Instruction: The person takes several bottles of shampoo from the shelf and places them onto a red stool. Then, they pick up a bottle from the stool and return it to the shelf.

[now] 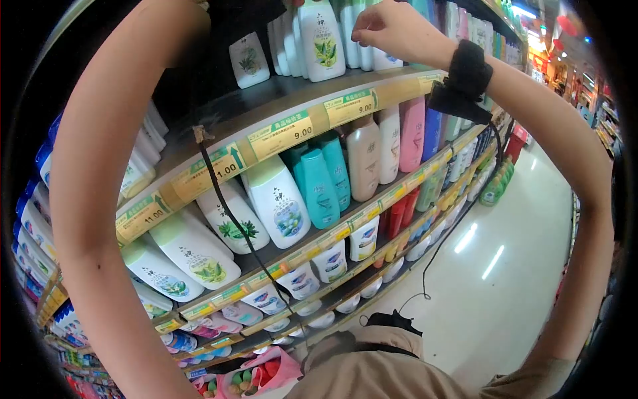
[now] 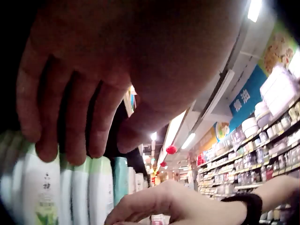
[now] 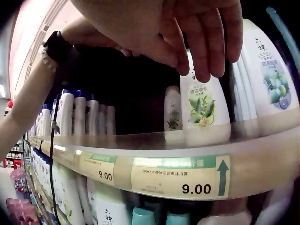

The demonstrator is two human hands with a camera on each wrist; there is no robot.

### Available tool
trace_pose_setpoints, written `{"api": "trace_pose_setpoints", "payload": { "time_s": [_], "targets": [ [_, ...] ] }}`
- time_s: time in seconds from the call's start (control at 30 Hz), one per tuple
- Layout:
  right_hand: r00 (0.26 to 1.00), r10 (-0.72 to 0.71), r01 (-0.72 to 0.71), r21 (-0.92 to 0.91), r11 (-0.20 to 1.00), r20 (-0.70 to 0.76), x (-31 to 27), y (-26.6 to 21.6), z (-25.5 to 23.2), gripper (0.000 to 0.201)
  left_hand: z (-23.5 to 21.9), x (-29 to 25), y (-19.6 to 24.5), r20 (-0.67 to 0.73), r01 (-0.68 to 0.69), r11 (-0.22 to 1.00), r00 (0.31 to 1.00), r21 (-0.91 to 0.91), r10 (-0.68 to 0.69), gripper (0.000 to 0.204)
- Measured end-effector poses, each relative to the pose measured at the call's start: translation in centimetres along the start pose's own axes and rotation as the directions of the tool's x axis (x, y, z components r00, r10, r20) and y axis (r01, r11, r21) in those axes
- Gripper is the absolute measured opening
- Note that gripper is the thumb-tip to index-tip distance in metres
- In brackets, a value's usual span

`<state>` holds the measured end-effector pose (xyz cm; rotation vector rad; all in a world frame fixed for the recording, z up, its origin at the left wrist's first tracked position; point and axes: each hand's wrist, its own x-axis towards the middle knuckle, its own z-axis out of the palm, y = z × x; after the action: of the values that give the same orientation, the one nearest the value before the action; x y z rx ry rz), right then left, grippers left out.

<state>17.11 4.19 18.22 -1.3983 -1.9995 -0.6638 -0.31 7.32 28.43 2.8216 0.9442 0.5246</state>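
Note:
White body wash bottles with green leaf labels stand on the upper shelf. One bottle (image 1: 323,46) is at the front, with a smaller white bottle (image 1: 250,63) to its left. My right hand (image 3: 201,40) hangs in front of this row in the right wrist view, fingers loosely extended and fingertips overlapping the front bottle's upper part. In the head view the right hand (image 1: 402,30) is just right of that bottle. My left hand (image 2: 112,70) reaches over the bottle tops in the left wrist view, fingers fairly straight and thumb apart. The head view mostly hides it. Neither hand grips anything.
Yellow price labels (image 1: 282,135) run along the shelf edge. Below stand more white bottles (image 1: 276,203), teal bottles (image 1: 319,189) and a beige bottle (image 1: 363,159). Black cables hang from both wrists. A pink bag (image 1: 286,366) lies low by the shelves, and pale floor (image 1: 492,246) stretches right.

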Motion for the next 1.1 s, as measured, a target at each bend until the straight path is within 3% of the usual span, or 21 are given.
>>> {"api": "trace_pose_setpoints", "payload": {
  "time_s": [0.13, 0.17, 0.27, 0.3, 0.37, 0.43, 0.53, 0.57, 0.6, 0.67, 0.8, 0.83, 0.87, 0.93, 1.0, 1.03, 1.07, 1.1],
  "targets": [
    [0.997, 0.053, -0.047, 0.118, 0.992, -0.051, -1.7, 0.5, -1.1, 0.018, 0.8, -1.8, 1.7, 0.060, 0.025, 0.998, 0.998, 0.050, -0.028, 0.034],
    [0.997, 0.067, -0.063, 0.082, 0.995, -0.040, -2.0, 0.6, -1.4, 0.016, 0.5, -2.2, 1.5, 0.138, -0.039, 0.999, 0.990, 0.011, 0.037, 0.035],
    [0.996, 0.086, -0.087, 0.059, 0.994, 0.009, -2.7, 0.8, -2.0, 0.017, 0.9, -2.6, 1.6, 0.160, -0.031, 0.999, 0.987, 0.032, 0.025, 0.035],
    [0.994, 0.107, -0.108, 0.083, 0.991, 0.025, -2.9, 0.6, -2.2, 0.017, 1.2, -2.2, 1.4, 0.116, 0.041, 0.999, 0.992, 0.030, -0.044, 0.034],
    [0.988, 0.140, -0.147, 0.129, 0.981, 0.059, -3.2, -0.1, -2.5, 0.017, 1.1, -2.3, 0.7, 0.125, 0.016, 0.999, 0.992, 0.044, -0.021, 0.032],
    [0.991, 0.068, -0.086, 0.166, 0.982, 0.112, -3.2, 0.9, -1.4, 0.031, 0.7, -2.7, -0.4, 0.148, -0.038, 0.993, 0.989, 0.109, 0.021, 0.031],
    [0.998, 0.015, -0.020, 0.083, 0.996, 0.067, -4.6, -2.0, -2.0, 0.037, 0.8, -4.1, -2.2, 0.155, -0.037, 0.957, 0.988, 0.288, -0.008, 0.056],
    [0.996, 0.016, -0.018, 0.016, 1.000, 0.092, -4.7, -3.0, -2.6, 0.036, 0.5, -4.4, -2.9, 0.237, -0.131, 0.955, 0.969, 0.267, 0.067, 0.048],
    [0.993, 0.021, -0.015, -0.052, 0.999, 0.116, -4.8, -3.6, -3.1, 0.036, 0.3, -5.0, -3.4, 0.373, -0.397, 0.848, 0.890, 0.351, 0.262, 0.046],
    [0.999, 0.004, -0.003, -0.028, 1.000, 0.043, -5.2, -3.5, -3.2, 0.036, 0.8, -7.4, -2.4, 0.385, -0.312, 0.882, 0.908, 0.355, 0.166, 0.047],
    [0.999, 0.041, -0.039, 0.084, 0.996, -0.023, -8.0, -2.6, -4.5, 0.022, 1.5, -9.2, -2.0, 0.119, -0.113, 0.990, 0.988, 0.085, 0.102, 0.020],
    [0.998, 0.064, -0.061, 0.130, 0.990, -0.022, -8.9, -2.5, -5.1, 0.019, 2.3, -9.7, -1.9, 0.025, -0.231, 0.972, 0.973, 0.045, 0.230, 0.011],
    [0.996, 0.087, -0.082, 0.173, 0.981, -0.021, -9.8, -2.5, -5.9, 0.016, 3.2, -10.3, -0.9, -0.019, -0.167, 0.974, 0.985, 0.155, 0.172, 0.016],
    [0.993, 0.108, -0.110, 0.040, 0.993, 0.051, -11.8, -3.7, -8.1, 0.033, 6.1, -12.0, 2.0, -0.129, -0.007, 0.983, 0.991, 0.185, 0.031, 0.026],
    [0.981, 0.192, -0.194, 0.173, 0.966, 0.029, -14.8, -4.0, -8.2, 0.040, 10.7, -13.8, 2.9, -0.165, -0.118, 0.957, 0.972, 0.266, 0.166, 0.029],
    [0.973, 0.188, -0.211, 0.196, 0.958, 0.133, -16.8, -4.3, -8.2, 0.038, 13.2, -15.2, 3.5, -0.128, -0.355, 0.835, 0.888, 0.420, 0.441, 0.021],
    [0.957, 0.181, -0.232, 0.224, 0.947, 0.228, -18.8, -4.8, -8.3, 0.037, 15.2, -17.1, 4.5, -0.045, -0.544, 0.628, 0.735, 0.557, 0.677, 0.017],
    [0.962, 0.118, -0.188, 0.281, 0.941, 0.248, -20.9, -5.9, -8.3, 0.035, 16.7, -19.5, 6.3, 0.060, -0.607, 0.496, 0.667, 0.621, 0.743, 0.019]
  ]
}}
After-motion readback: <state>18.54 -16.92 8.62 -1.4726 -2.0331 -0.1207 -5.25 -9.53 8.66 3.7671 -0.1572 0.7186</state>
